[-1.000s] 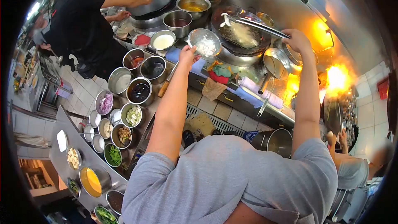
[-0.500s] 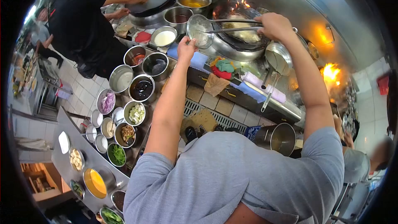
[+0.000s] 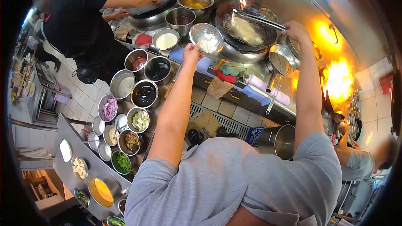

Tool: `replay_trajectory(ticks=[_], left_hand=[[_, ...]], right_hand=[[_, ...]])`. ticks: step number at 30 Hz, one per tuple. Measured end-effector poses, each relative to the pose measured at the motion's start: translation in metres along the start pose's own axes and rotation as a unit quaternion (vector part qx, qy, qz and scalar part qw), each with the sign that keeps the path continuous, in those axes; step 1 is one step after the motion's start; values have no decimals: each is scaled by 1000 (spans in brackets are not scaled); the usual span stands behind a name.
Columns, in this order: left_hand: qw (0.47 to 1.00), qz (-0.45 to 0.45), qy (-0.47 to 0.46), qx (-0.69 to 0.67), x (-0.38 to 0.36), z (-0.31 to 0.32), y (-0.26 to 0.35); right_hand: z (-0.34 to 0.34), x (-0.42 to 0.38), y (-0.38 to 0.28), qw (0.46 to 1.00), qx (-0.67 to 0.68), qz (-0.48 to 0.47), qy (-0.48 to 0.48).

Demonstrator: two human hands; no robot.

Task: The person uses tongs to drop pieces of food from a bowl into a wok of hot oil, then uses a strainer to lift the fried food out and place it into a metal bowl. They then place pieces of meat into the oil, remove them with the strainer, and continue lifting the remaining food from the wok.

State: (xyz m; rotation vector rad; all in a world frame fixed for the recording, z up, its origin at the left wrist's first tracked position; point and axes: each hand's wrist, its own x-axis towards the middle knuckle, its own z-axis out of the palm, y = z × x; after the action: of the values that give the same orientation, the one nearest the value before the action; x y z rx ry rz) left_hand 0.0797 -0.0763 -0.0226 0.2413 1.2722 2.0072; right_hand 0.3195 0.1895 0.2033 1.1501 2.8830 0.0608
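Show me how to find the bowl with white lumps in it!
Look near the top for the wok under the long tongs. Just left of that wok, the left hand holds a bowl by its edge. The pot to its left isn't held and has smooth white liquid, but this bowl is held up and has white lumps.

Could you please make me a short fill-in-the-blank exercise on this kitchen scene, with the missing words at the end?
1. The left hand holds a bowl whose contents are ____ in colour.
2. The right hand grips a pair of metal ____.
3. The largest flame rises toward the ____ side of the picture.
4. The co-worker at the upper left wears a shirt that is mainly ____.

Missing words: white; tongs; right; black.
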Motion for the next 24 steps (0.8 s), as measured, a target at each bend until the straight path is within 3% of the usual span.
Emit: replay_trajectory(ticks=[3, 6, 8, 9, 11, 12, 14, 15, 17, 22, 24], left_hand=[[1000, 10, 4, 6, 3, -1, 1], [999, 9, 13, 34, 7, -14, 8], [998, 5, 18, 62, 11, -24, 16], [994, 18, -5, 110, 15, -30, 20], [979, 40, -44, 196, 15, -29, 30], [978, 39, -52, 197, 16, -24, 34], [951, 101, -123, 265, 19, -15, 37], [948, 100, -105, 284, 20, -11, 35], [960, 68, -91, 257, 20, -8, 30], [996, -36, -45, 71, 26, -19, 9], [995, -55, -40, 69, 21, -21, 7]], right_hand=[[29, 52, -10, 997, -56, 31, -34], [2, 35, -57, 992, -108, 62, 31], [-35, -25, -94, 989, -96, -12, 116], [-44, -45, -105, 989, -97, -11, 115], [-54, -76, -119, 969, -151, -133, 141], [-51, -81, -126, 970, -152, -125, 141], [-40, -88, -134, 948, -210, -198, 131], [-38, -90, -130, 950, -210, -190, 130], [-38, -89, -124, 962, -197, -164, 88], [-53, -113, -73, 988, -69, -70, 117], [-50, -108, -45, 991, -22, -57, 119]])
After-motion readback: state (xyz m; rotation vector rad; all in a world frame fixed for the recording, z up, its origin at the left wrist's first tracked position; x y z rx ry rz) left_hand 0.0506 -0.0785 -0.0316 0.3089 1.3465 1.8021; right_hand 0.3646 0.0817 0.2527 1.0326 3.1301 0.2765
